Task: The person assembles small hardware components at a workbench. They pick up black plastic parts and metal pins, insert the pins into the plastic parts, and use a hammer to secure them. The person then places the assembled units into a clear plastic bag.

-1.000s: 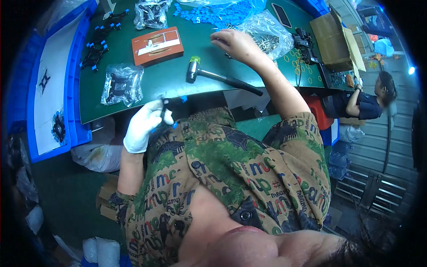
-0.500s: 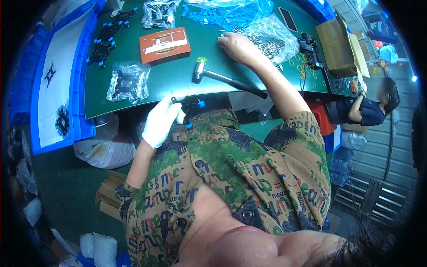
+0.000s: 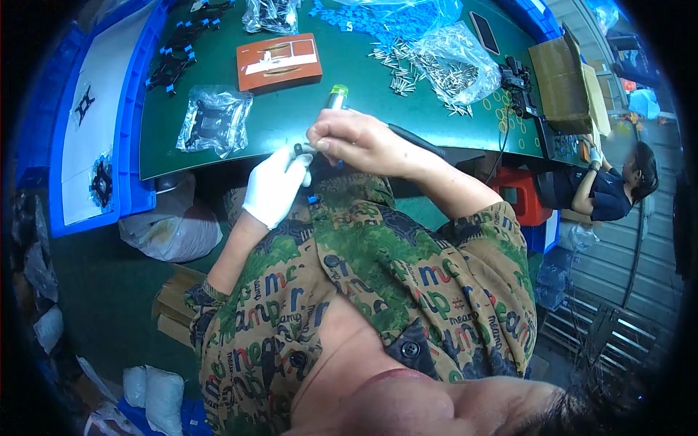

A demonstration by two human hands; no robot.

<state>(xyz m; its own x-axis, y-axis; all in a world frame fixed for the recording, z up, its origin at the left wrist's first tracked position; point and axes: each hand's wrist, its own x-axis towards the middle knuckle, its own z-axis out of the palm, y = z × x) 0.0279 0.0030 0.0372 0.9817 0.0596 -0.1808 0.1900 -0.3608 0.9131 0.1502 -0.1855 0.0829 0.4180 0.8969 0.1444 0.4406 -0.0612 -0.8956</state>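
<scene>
My left hand, in a white glove, holds a small black part with blue bits just below the front edge of the green table. My bare right hand meets it from the right, fingertips pinched on a small grey metal pin against the glove. A hammer with a yellow-green head lies on the table right behind my right hand, its dark handle running off to the right.
A clear bag of metal pins and loose pins lie at the back right, near a phone and a cardboard box. An orange box, a bag of black parts and a blue tray sit left. Another person sits at right.
My right hand has drawn back from the pile of pins to my gloved left hand at the table's edge. The left hand has stayed roughly in place, and the view has shifted.
</scene>
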